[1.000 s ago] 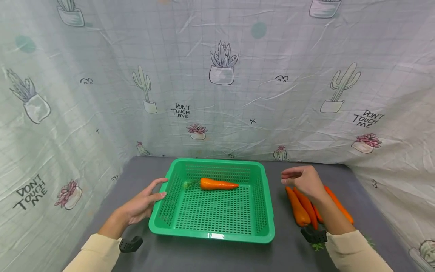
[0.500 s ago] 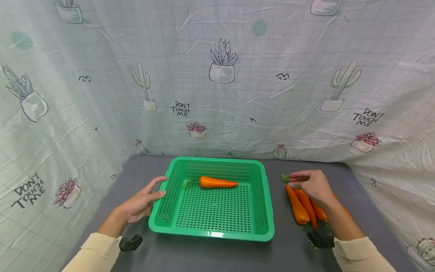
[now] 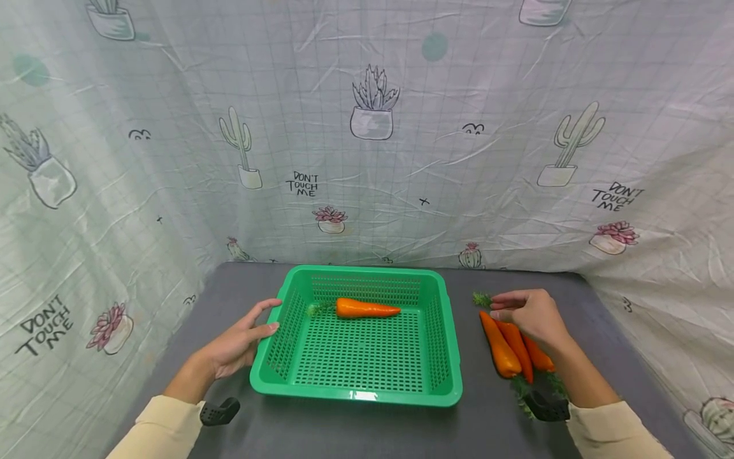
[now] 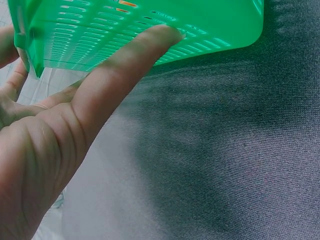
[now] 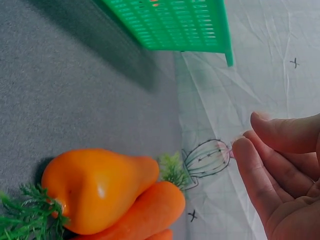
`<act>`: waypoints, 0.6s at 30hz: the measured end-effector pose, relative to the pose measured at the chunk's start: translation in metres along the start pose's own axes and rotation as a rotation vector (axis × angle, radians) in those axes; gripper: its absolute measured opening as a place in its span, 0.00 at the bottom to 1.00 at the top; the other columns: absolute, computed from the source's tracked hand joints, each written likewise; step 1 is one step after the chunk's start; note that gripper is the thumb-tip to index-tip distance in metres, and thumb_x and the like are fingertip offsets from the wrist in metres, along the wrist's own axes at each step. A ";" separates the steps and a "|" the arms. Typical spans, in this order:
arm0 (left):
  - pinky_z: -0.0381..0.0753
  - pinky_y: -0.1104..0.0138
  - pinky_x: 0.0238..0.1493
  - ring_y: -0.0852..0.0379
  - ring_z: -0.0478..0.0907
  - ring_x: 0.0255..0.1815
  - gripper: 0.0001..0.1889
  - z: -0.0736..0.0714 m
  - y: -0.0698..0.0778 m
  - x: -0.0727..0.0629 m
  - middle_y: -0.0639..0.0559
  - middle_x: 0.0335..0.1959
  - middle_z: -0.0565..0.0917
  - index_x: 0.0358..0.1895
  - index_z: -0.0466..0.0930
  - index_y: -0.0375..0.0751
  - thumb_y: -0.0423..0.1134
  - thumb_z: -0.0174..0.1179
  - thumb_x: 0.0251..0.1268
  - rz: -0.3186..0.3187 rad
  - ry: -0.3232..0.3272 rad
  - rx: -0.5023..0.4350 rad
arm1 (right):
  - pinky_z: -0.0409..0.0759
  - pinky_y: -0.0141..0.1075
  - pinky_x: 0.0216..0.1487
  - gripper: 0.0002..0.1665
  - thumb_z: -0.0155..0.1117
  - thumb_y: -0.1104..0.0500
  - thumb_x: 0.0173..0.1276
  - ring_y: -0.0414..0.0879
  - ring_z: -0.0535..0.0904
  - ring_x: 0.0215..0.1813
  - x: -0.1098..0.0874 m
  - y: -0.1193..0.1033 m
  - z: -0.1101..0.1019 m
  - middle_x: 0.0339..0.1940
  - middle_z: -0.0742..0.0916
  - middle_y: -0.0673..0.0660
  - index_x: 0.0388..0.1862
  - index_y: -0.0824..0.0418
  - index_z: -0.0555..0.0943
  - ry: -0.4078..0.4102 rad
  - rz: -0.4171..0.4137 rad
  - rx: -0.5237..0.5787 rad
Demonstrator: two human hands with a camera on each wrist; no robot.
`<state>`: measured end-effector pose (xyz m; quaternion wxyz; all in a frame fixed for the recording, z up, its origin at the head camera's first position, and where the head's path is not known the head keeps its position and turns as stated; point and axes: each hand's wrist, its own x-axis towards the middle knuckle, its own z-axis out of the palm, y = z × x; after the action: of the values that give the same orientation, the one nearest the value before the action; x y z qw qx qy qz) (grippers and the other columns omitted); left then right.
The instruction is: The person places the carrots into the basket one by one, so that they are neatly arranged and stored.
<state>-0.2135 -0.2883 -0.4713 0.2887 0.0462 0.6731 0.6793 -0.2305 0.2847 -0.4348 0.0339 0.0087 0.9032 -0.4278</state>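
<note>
A green plastic basket [image 3: 355,398] with slotted walls stands mid-table, holding one orange carrot [image 3: 367,309] with leafy greens. My left hand [image 3: 243,344] touches the basket's left side: a fingertip is at the rim, and the thumb [image 4: 125,70] lies straight along the outer wall. Over the pile of carrots [image 3: 501,350] to the right, my right hand [image 3: 533,319] hovers with thumb and fingertips close together. The right wrist view shows nothing between its fingers [image 5: 255,170]. Part of the pile is hidden under that hand and forearm.
Carrot greens [image 3: 482,298] show just left of the right fingertips. The dark grey tabletop [image 3: 321,433] ends at a pale curtain [image 3: 424,159] printed with cacti, which hangs behind and along both sides.
My right hand has moved a little to the right, uncovering greens near its fingertips. The forearm now covers the rightmost carrot. My left hand and the basket have stayed put.
</note>
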 end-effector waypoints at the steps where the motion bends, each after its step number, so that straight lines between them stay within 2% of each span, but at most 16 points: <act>1: 0.85 0.43 0.58 0.45 0.84 0.61 0.35 0.000 0.000 0.000 0.39 0.68 0.74 0.81 0.40 0.64 0.48 0.52 0.84 -0.001 0.001 -0.001 | 0.88 0.51 0.55 0.22 0.76 0.58 0.68 0.59 0.87 0.55 0.000 0.000 0.000 0.54 0.91 0.65 0.57 0.66 0.87 -0.003 0.005 -0.003; 18: 0.85 0.43 0.57 0.44 0.84 0.61 0.35 -0.001 -0.001 0.000 0.39 0.68 0.74 0.81 0.40 0.64 0.49 0.52 0.84 -0.005 0.006 0.005 | 0.81 0.60 0.63 0.26 0.76 0.57 0.69 0.61 0.86 0.58 -0.007 0.014 -0.004 0.52 0.92 0.62 0.62 0.67 0.84 -0.032 0.067 -0.029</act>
<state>-0.2132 -0.2891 -0.4720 0.2881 0.0434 0.6758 0.6771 -0.2236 0.2966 -0.4422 0.0629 0.0317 0.9077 -0.4136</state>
